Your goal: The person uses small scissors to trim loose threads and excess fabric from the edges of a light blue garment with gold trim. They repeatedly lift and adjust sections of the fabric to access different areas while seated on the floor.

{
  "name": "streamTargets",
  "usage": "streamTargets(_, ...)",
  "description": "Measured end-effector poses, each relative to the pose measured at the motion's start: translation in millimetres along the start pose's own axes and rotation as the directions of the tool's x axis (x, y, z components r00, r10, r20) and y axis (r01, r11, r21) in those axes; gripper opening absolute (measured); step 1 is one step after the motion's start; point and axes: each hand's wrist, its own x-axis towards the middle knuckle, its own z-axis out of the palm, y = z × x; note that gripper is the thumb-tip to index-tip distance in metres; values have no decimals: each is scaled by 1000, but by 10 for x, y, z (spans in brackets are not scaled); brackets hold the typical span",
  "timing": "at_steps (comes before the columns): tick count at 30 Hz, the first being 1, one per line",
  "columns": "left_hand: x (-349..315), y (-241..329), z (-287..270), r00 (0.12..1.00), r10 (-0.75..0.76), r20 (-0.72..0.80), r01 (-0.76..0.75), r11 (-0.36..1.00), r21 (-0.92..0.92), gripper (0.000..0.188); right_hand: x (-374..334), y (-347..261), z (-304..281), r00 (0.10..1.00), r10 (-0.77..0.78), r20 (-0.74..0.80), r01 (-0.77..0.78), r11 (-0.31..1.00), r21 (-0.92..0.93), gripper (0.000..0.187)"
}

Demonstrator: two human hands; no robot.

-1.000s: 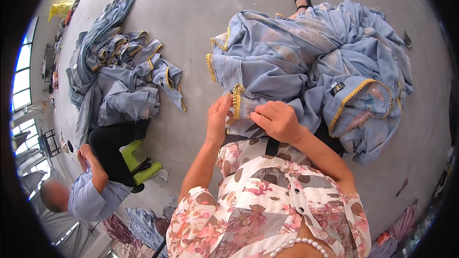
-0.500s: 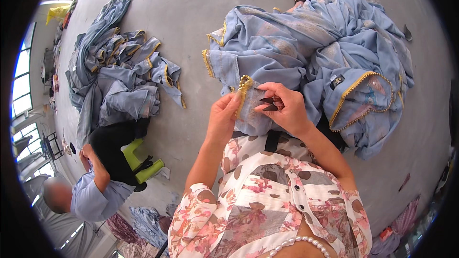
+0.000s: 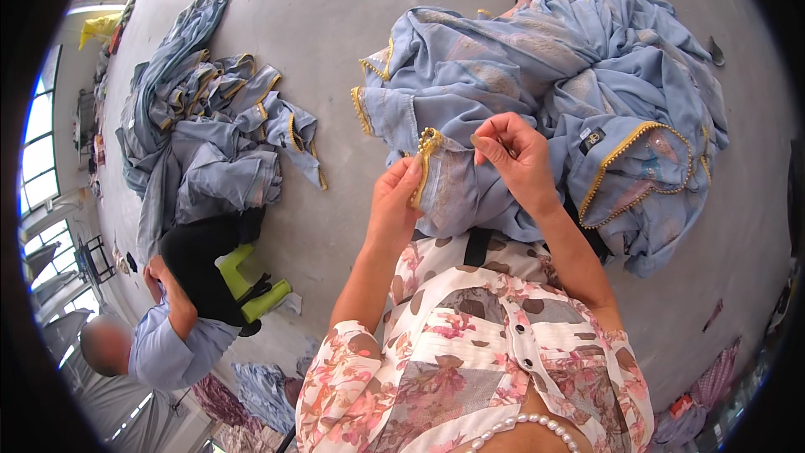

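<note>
Left hand [image 3: 392,201] is pinching the gold beaded trim [image 3: 429,145]; right hand [image 3: 521,161] is curling right of it, grasp unclear. Step seems to be close trim handwork, probably calling next for a steady edge. Blue patterned cloth [image 3: 495,59] is lying beyond the trim.

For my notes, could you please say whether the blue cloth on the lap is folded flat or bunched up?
Bunched up: the blue cloth lies in uneven creases, the left hand pinching its beaded trim.

Draped fabric [image 3: 579,75] lies right of a cloth heap [image 3: 222,134].
</note>
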Motion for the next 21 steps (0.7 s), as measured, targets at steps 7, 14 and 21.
streamTargets(7,18,53,93,997,-36,-72,32,997,-66,22,-394,-195,-7,970,-195,147,243,829,-504,30)
streamTargets(14,43,5,49,1000,3,-30,-5,998,-70,21,-493,-88,111,947,-278,163,321,780,-537,27)
streamTargets(21,21,28,137,1000,-11,-23,10,999,-47,20,-445,-66,193,923,-360,136,374,759,-533,26)
